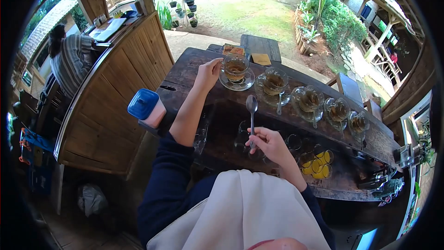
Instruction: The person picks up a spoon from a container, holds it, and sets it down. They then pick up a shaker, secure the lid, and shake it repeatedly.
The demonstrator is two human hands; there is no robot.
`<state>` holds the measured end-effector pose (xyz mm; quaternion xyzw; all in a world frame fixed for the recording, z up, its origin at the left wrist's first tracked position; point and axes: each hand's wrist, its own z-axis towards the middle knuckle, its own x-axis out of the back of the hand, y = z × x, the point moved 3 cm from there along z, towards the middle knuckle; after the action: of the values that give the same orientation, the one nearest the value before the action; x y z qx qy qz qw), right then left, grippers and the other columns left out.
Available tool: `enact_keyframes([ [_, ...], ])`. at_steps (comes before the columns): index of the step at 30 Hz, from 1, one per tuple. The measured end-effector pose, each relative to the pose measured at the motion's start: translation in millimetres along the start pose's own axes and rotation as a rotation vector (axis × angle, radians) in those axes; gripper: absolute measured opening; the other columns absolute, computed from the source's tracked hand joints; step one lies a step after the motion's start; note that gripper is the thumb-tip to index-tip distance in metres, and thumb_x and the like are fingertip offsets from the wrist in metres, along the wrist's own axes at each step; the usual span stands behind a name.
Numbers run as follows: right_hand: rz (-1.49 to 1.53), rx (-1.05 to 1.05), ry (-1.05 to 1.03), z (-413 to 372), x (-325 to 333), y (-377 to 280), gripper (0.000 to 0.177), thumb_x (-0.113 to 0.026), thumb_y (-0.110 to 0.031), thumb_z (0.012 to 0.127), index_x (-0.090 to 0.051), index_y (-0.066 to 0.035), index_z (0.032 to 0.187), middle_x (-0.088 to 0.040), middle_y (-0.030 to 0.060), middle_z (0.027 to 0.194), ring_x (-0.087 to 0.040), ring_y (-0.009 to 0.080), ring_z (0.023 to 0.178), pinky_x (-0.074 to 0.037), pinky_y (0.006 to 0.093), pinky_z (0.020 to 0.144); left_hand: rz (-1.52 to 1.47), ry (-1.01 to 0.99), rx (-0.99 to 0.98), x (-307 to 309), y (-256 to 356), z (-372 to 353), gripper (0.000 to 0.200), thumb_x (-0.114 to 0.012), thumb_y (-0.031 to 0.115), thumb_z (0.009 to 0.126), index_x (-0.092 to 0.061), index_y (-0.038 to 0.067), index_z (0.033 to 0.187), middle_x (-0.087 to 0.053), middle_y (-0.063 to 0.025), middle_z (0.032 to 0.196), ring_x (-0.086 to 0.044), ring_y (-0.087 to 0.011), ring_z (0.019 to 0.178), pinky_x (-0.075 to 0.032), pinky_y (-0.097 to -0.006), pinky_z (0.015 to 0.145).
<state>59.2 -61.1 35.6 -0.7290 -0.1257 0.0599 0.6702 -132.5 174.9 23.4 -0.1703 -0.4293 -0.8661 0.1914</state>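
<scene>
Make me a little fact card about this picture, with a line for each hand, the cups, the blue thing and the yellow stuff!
Left hand: at the side of the leftmost glass cup; whether it grips is hard to tell
Right hand: holding a metal spoon, bowl end up
Cups: five in a row on the wooden table, with brown contents
Blue thing: a lid on a container, left of the cups
Yellow stuff: inside glasses, lower than the cups
</scene>
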Motion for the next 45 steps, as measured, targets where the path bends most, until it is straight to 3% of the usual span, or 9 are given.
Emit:
enact_keyframes([
  [3, 0.110, 0.012, 0.020, 23.0, 0.7, 9.3, 0.026, -0.054, -0.007, 0.090, -0.053, 0.009, 0.110, -0.064, 0.0102, 0.083, -0.063, 0.0120, 0.068, -0.053, 0.0237, 0.061, -0.081, 0.053, -0.029, -2.3, -2.5, -0.4, 0.020, -0.057, 0.006, 0.085, -0.062, 0.003, 0.104, -0.063, -0.0176, 0.073, -0.064, -0.0239, 0.064, -0.048, -0.0301, 0.059],
  [8, 0.132, -0.004, 0.009, 50.6, 1.0, 7.2, 0.029, -0.054, -0.008, 0.090, -0.051, 0.008, 0.113, -0.064, 0.0124, 0.082, -0.065, 0.0150, 0.068, -0.053, 0.0239, 0.061, -0.041, -0.010, 0.011, -0.4, 0.5, 0.2, 0.023, -0.052, 0.004, 0.088, -0.061, 0.003, 0.109, -0.066, -0.0140, 0.078, -0.066, -0.0176, 0.070, -0.051, -0.0283, 0.065],
  [13, 0.093, -0.058, 0.068, 64.9, 0.2, -0.2, 0.054, -0.058, -0.010, 0.088, -0.031, 0.011, 0.130, -0.066, 0.0150, 0.084, -0.066, 0.0187, 0.068, -0.051, 0.0229, 0.062, -0.091, 0.016, 0.005, -4.8, -7.7, 1.8, 0.022, -0.052, 0.004, 0.087, -0.061, 0.002, 0.108, -0.066, -0.0136, 0.077, -0.065, -0.0173, 0.069, -0.051, -0.0281, 0.065],
  [16, 0.057, -0.040, 0.096, 76.2, 2.8, 0.7, 0.058, -0.058, -0.012, 0.088, -0.027, 0.011, 0.132, -0.066, 0.0151, 0.084, -0.066, 0.0182, 0.068, -0.050, 0.0222, 0.060, -0.104, 0.034, -0.005, -4.6, -6.6, 1.4, 0.022, -0.052, 0.003, 0.087, -0.062, 0.001, 0.107, -0.066, -0.0141, 0.077, -0.065, -0.0176, 0.069, -0.052, -0.0282, 0.064],
  [30, 0.075, -0.063, 0.208, 109.9, 7.5, 1.8, 0.062, -0.060, -0.012, 0.087, -0.026, 0.009, 0.134, -0.066, 0.0141, 0.082, -0.066, 0.0187, 0.067, -0.050, 0.0231, 0.060, -0.058, 0.069, -0.075, -2.3, -2.3, 1.5, 0.020, -0.056, 0.004, 0.084, -0.062, 0.003, 0.103, -0.064, -0.0153, 0.075, -0.063, -0.0209, 0.063, -0.048, -0.0292, 0.060],
  [32, 0.073, -0.064, 0.224, 113.9, 8.3, 1.3, 0.063, -0.060, -0.011, 0.086, -0.025, 0.009, 0.135, -0.066, 0.0139, 0.082, -0.066, 0.0186, 0.066, -0.050, 0.0237, 0.060, -0.087, 0.063, -0.043, 0.1, 1.3, 1.3, 0.019, -0.056, 0.003, 0.081, -0.063, 0.002, 0.100, -0.061, -0.0198, 0.075, -0.061, -0.0292, 0.064, -0.048, -0.0331, 0.061],
  [38, 0.074, -0.048, 0.220, 126.1, 11.9, 2.9, 0.063, -0.058, -0.009, 0.087, -0.022, 0.010, 0.136, -0.065, 0.0142, 0.081, -0.067, 0.0197, 0.067, -0.051, 0.0243, 0.057, -0.102, 0.050, -0.013, 0.9, 1.7, 1.0, 0.020, -0.057, 0.004, 0.082, -0.062, 0.002, 0.101, -0.062, -0.0194, 0.076, -0.062, -0.0277, 0.065, -0.048, -0.0327, 0.061],
  [41, 0.065, -0.070, 0.204, 129.8, 10.6, 2.6, 0.060, -0.059, -0.010, 0.087, -0.027, 0.008, 0.135, -0.065, 0.0131, 0.082, -0.065, 0.0181, 0.067, -0.051, 0.0257, 0.062, -0.106, 0.069, -0.037, -3.3, -4.8, 1.8, 0.020, -0.058, 0.006, 0.084, -0.062, 0.003, 0.103, -0.063, -0.0168, 0.073, -0.062, -0.0213, 0.063, -0.048, -0.0293, 0.061],
  [45, 0.042, -0.062, 0.187, 135.8, 10.3, 4.6, 0.056, -0.058, -0.010, 0.087, -0.030, 0.008, 0.133, -0.066, 0.0133, 0.080, -0.066, 0.0184, 0.067, -0.051, 0.0248, 0.060, -0.125, 0.067, -0.031, -3.0, -3.6, 1.7, 0.020, -0.058, 0.006, 0.084, -0.062, 0.003, 0.103, -0.063, -0.0171, 0.074, -0.063, -0.0224, 0.066, -0.049, -0.0296, 0.062],
])
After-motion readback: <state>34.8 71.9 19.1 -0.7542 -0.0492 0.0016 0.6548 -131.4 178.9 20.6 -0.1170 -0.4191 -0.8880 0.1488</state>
